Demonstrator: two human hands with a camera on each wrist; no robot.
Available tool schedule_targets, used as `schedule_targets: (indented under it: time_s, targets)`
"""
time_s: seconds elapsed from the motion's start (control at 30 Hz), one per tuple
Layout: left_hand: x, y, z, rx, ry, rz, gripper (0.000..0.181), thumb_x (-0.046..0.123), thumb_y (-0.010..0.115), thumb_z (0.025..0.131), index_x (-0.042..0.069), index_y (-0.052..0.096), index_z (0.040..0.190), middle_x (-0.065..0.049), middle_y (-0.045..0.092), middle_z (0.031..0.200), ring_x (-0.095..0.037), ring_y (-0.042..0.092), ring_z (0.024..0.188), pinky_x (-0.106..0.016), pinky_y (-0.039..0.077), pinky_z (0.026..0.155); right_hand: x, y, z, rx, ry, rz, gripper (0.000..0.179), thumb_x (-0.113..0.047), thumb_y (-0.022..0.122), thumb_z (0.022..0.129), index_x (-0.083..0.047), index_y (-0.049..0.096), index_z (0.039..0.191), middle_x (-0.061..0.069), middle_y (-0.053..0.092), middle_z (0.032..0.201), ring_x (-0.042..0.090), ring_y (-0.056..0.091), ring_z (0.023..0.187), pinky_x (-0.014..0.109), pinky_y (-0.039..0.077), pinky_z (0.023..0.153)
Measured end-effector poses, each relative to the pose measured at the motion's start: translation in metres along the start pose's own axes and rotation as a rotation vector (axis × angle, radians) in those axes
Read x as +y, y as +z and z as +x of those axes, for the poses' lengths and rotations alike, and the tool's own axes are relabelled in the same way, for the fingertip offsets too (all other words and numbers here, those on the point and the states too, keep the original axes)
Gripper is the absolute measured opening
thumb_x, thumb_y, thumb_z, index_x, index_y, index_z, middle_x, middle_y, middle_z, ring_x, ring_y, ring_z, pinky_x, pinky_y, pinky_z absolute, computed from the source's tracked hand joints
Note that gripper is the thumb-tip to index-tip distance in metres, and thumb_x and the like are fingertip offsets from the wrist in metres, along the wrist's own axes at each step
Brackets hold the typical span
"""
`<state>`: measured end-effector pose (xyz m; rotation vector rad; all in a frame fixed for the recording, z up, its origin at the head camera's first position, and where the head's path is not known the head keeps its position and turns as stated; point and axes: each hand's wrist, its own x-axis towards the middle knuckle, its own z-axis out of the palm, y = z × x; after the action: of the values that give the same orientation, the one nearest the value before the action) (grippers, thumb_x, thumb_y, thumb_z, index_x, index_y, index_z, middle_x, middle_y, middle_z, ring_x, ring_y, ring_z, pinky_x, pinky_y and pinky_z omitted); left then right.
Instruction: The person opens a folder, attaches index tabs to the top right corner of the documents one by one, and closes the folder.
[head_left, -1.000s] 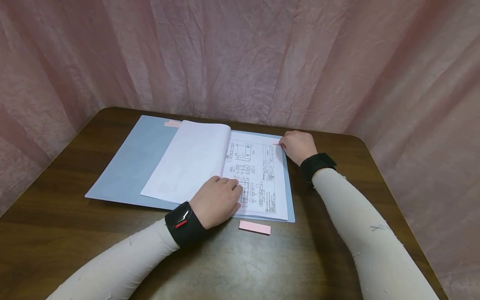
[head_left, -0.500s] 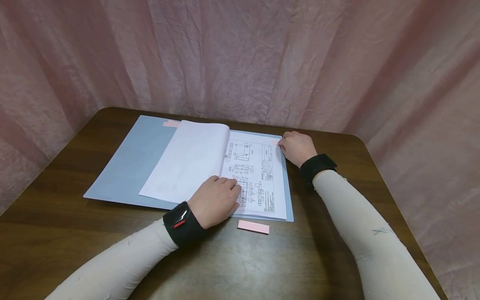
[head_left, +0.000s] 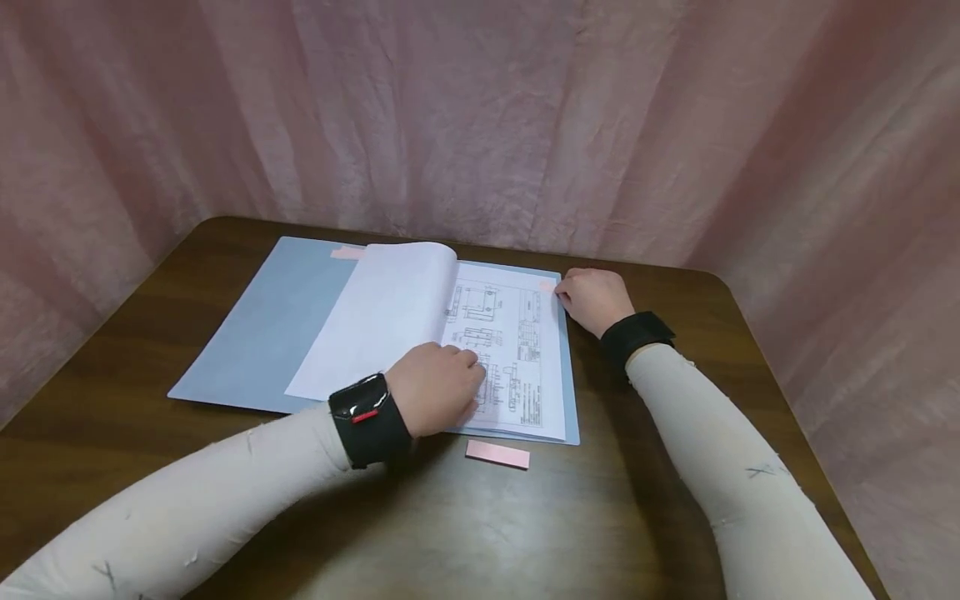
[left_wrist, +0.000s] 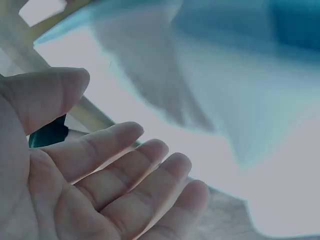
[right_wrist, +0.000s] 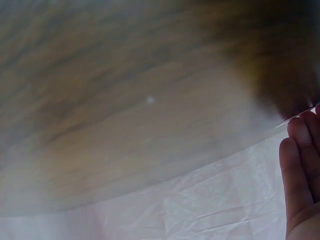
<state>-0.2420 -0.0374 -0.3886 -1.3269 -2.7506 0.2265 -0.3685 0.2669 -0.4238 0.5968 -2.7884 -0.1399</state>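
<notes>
A blue folder [head_left: 247, 333] lies spread on the table with a stack of white sheets inside. The top right page [head_left: 510, 333] carries technical drawings, and a turned white sheet [head_left: 375, 325] bends over to the left. My left hand [head_left: 435, 387] is over the lower part of the drawing page near the fold; its fingers look loosely bent and hold nothing in the left wrist view. At the page's upper right corner my right hand [head_left: 596, 300] pinches the edge, beside a small pink sticky note [head_left: 547, 285]. Its thumb is hidden in the right wrist view.
A pink sticky-note pad [head_left: 497, 454] lies on the brown wooden table [head_left: 570, 533] just below the folder's lower edge. Another pink sticky strip [head_left: 347, 252] shows at the top of the folder's left cover. A pink curtain [head_left: 480, 117] hangs behind the table.
My left forearm has swung to lie more level, and the left hand has shifted slightly up and right over the page. My right hand stays at the corner, with more of the sticky note showing.
</notes>
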Motion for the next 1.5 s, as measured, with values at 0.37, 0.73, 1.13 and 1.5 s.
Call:
schedule_targets:
  time_s: [0.37,0.73,1.13,1.5]
  targets:
    - [-0.013,-0.045,0.057,-0.179,0.023,0.087,0.041,0.036,0.070,0.109,0.010,0.074,0.141,-0.009,0.076,0.126,-0.024,0.075,0.101,-0.041,0.063,0.092,-0.014,0.000,0.006,-0.015,0.006,0.038,0.015,-0.009,0.078,0.102,-0.010,0.087,0.114,0.010,0.077,0.098,0.026,0.070,0.082,0.043,0.060,0.078]
    - [-0.030,0.002,0.116,-0.252,-0.054,0.069,0.068,0.047,0.054,0.117,0.008,0.039,0.170,-0.009,0.038,0.176,-0.031,0.039,0.160,-0.051,0.043,0.122,-0.018,0.007,0.004,-0.042,0.005,0.058,0.024,-0.013,0.075,0.104,-0.012,0.085,0.125,0.008,0.077,0.109,0.027,0.074,0.096,0.045,0.061,0.082]
    - [-0.038,0.026,0.148,-0.278,-0.099,-0.044,0.076,0.057,0.039,0.118,0.009,0.027,0.175,-0.008,0.027,0.181,-0.032,0.029,0.165,-0.054,0.034,0.127,-0.020,0.001,0.002,-0.044,-0.004,0.071,0.028,-0.009,0.076,0.101,-0.012,0.084,0.127,0.008,0.078,0.114,0.029,0.074,0.102,0.046,0.061,0.086]
    - [-0.037,0.019,0.154,-0.211,-0.175,-0.154,0.071,0.053,0.041,0.119,0.009,0.034,0.173,-0.010,0.031,0.180,-0.034,0.030,0.165,-0.055,0.034,0.127,-0.014,0.001,0.000,-0.053,-0.012,0.059,0.028,-0.009,0.076,0.101,-0.013,0.084,0.127,0.009,0.078,0.117,0.029,0.075,0.104,0.047,0.061,0.086]
